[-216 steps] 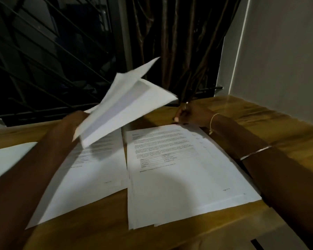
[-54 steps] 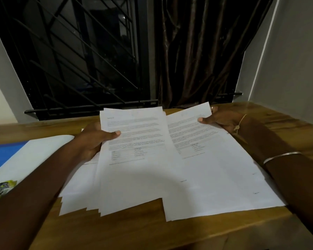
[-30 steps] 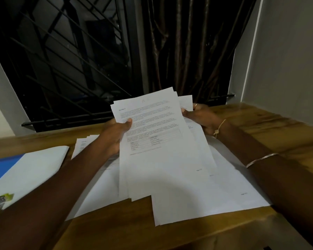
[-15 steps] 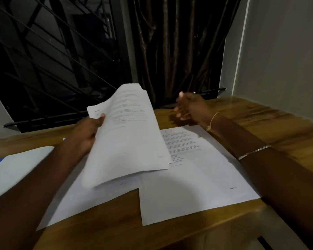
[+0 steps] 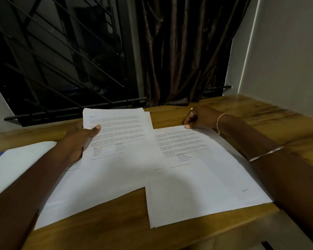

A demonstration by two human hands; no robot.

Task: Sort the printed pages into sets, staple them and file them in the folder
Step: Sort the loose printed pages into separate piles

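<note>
Left of centre in the frame, my left hand (image 5: 78,141) grips a sheaf (image 5: 119,130) of printed pages. The thumb (image 5: 97,127) lies flat on the top sheet and the fingers are out of sight beneath. Sheaf's long axis runs from me toward the window, heading at the far end. Its lower part blends into the left pile (image 5: 98,195) under it, so I cannot tell where one ends.

Right of centre lies the right pile (image 5: 206,179), same axis, fanned slightly outward. Its left edge sits just beside the sheaf's right edge. My right hand (image 5: 200,118) is at that pile's far edge, fingers bent, one tip on the top sheet. Pinching or only pressing: cannot tell.

Judgement: sorting is unfinished and nothing is stapled. Any sheet dealt off the sheaf goes rightward from my left thumb to the right pile, or straight down to the left one. Right hand is nearer for receiving.

Folder (image 5: 16,163), white with a blue strip, lies on the table (image 5: 260,123) at the left edge of the frame, beside my left forearm. No stapler in view.
</note>
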